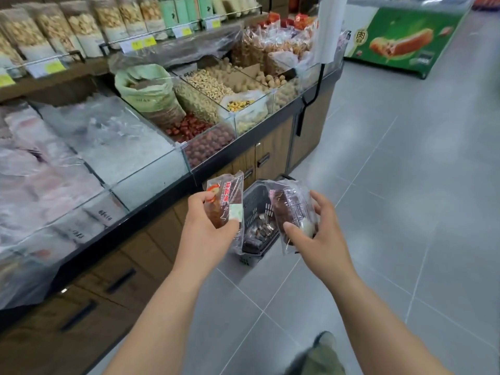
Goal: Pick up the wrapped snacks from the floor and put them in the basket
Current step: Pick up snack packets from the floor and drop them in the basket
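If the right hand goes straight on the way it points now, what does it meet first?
Probably the basket on the floor beyond the right hand, whose grip holds a snack. Depth is unclear.

Two bare forearms with no sleeves, left hand [208,226] without rings, right hand [316,234] likewise, olive-green trouser leg [322,355] at five o'clock

floor [405,198]: large grey tiles, pale grout | counter [243,147]: left, wood-look cabinet doors, dark handles, black edge, glass bins of nuts and dried fruit | shelf [81,50]: above, bagged goods, yellow price tags | freezer [400,36]: far right, green side panel | light: even, indoor
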### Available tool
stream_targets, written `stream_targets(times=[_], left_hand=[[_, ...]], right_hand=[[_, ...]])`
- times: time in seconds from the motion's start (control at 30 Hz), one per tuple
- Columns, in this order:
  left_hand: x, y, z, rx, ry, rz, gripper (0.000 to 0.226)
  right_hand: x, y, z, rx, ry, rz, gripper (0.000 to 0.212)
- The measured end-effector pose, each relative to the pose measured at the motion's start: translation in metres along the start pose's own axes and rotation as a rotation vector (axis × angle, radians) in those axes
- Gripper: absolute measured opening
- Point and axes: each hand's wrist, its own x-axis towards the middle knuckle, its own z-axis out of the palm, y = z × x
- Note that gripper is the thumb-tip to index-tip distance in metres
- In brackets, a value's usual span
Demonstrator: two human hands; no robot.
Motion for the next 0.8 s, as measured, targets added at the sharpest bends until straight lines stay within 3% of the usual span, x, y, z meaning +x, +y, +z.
stream_targets(times=[0.43,0.8], left_hand=[[0.085,0.059,0.135,-0.015,0.243,-0.079,0.056],[0.168,0.038,0.154,-0.031,0.325,-0.185,0.057]], right_hand=[[0.184,0.026,-0.082,-0.017,-0.299,-0.048,0.061],[0.274,0.051,-0.040,-0.050,-0.422,0.012,0.069]])
